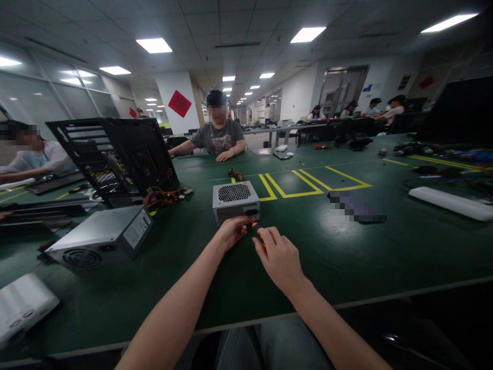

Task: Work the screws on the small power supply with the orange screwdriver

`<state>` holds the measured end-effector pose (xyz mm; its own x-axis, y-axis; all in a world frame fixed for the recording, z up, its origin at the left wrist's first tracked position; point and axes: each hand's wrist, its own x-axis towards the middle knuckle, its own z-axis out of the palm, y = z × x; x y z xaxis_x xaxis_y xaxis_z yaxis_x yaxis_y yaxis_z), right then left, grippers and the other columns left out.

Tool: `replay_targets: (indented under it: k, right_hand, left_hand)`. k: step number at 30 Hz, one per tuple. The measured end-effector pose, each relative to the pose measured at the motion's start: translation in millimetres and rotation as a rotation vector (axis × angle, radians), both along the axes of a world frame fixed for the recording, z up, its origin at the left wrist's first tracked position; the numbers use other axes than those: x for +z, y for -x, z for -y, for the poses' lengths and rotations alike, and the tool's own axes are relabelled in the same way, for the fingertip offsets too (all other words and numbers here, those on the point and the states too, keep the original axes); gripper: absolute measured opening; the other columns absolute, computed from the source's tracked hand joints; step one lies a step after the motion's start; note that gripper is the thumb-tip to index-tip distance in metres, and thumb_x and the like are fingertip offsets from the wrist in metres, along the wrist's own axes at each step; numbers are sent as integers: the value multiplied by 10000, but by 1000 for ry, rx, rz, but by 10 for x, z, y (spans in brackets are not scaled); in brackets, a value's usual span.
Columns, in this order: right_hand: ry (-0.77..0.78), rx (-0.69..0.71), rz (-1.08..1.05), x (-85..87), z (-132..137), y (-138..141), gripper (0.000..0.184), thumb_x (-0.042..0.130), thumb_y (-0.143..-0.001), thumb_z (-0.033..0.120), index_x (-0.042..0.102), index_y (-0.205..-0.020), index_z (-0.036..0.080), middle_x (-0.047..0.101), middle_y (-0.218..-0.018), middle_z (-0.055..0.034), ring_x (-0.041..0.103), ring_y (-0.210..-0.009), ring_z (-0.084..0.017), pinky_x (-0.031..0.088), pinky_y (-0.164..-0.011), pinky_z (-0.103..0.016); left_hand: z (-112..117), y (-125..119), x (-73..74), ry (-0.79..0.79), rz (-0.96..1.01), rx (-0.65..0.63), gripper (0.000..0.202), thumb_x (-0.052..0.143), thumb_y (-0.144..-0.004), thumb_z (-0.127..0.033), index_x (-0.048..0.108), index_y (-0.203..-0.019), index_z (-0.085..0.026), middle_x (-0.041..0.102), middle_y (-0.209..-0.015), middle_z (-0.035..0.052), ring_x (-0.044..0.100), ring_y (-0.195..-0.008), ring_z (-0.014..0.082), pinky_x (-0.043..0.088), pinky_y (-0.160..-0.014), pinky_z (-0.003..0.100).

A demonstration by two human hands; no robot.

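A small grey power supply box (235, 201) with a perforated top stands on the green table (346, 257) in front of me. My left hand (232, 232) is closed at its near lower edge, fingertips pinched against the box. My right hand (280, 256) is closed round an orange-handled screwdriver (257, 229) whose tip points at the box's near right corner. A bundle of wires (235, 174) lies just behind the box.
A larger power supply (102, 237) lies at the left, with an open black computer case (115, 156) and loose cables behind it. A white block (23, 306) sits at the near left, a white bar (450, 203) at the right. A person sits across the table; others sit farther off.
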<state>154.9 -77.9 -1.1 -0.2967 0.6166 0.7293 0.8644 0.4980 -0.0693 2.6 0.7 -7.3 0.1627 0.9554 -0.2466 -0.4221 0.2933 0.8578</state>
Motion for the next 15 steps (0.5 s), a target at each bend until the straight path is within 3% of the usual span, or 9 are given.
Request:
replay_targets:
  k: [4,11,15]
  right_hand:
    - [2,15,10,-18,-4,5,217,398,-860,210,520,-1029,151,564,-873,-51,506,-664,-126,370,-621,-257]
    - [-27,-34,28,-55,-23,-20,241,407,-883,325,568,-1016,204,553,-715,-12,479,-577,-107,315,-570,-250]
    - [33,18,22,-31,10,-11,233,419,-855,269,548,-1031,187,555,-767,-26,501,-629,-123,350,-606,-255]
  left_hand:
    - [-9,3,-15,-2,8,3,128,576,-738,-111,662,-821,-65,641,-900,99,458,-487,-1,414,-465,104]
    - [-12,8,-17,-13,3,-9,135,575,-734,-102,663,-829,-63,644,-883,102,454,-477,-2,404,-448,97]
    - [-17,12,-25,-19,-4,-6,136,591,-730,-121,661,-834,-68,647,-906,107,458,-475,-3,410,-455,102]
